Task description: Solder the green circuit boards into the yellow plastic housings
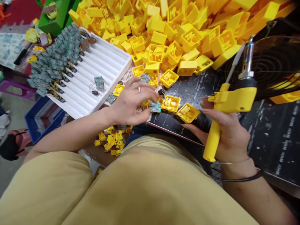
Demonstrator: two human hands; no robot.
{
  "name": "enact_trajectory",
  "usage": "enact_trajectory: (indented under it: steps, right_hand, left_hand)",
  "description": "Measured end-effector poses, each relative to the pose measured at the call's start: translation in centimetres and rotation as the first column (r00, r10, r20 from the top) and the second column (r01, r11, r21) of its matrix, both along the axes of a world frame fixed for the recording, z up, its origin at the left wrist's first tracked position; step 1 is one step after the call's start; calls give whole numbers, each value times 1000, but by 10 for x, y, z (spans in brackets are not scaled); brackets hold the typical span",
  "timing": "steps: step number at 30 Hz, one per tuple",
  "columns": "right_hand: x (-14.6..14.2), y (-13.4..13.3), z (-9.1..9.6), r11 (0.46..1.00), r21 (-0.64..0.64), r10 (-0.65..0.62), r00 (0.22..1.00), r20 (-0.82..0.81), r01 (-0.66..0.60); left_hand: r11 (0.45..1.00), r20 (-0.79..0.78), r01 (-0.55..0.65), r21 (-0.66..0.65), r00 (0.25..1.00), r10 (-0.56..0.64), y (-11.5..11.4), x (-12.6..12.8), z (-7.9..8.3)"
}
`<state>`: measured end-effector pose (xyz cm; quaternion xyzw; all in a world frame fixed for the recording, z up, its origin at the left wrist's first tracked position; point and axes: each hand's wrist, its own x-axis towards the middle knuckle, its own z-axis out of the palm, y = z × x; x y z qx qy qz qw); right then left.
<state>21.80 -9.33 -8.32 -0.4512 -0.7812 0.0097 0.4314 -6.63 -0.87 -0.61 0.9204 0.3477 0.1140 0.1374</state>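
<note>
My left hand pinches a small green circuit board between thumb and fingertips, just above a dark work mat. Beside that board lie two open yellow plastic housings. My right hand is wrapped around the handle of a yellow soldering gun, whose metal barrel points up and away from me. Its tip is apart from the board and hidden against the dark background.
A large heap of yellow housings fills the far side. To the left, a white ribbed tray carries several wired circuit boards. A small pile of yellow parts lies near my khaki-covered lap. A round fan guard stands right; a blue crate sits left.
</note>
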Motion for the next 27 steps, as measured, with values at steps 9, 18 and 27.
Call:
enact_trajectory:
  steps: [9,18,27]
  right_hand:
    - [16,-21,17,998,32,-56,995,86,53]
    - [8,-8,-3,997,-64,-31,995,98,37]
    - [5,-7,4,994,-100,-25,995,95,34]
  left_hand:
    - [977,-104,73,200,993,-53,-3,42,-31]
    - [997,-38,10,73,999,-7,-4,45,-28]
    - [997,12,53,-60,999,-52,2,58,-18]
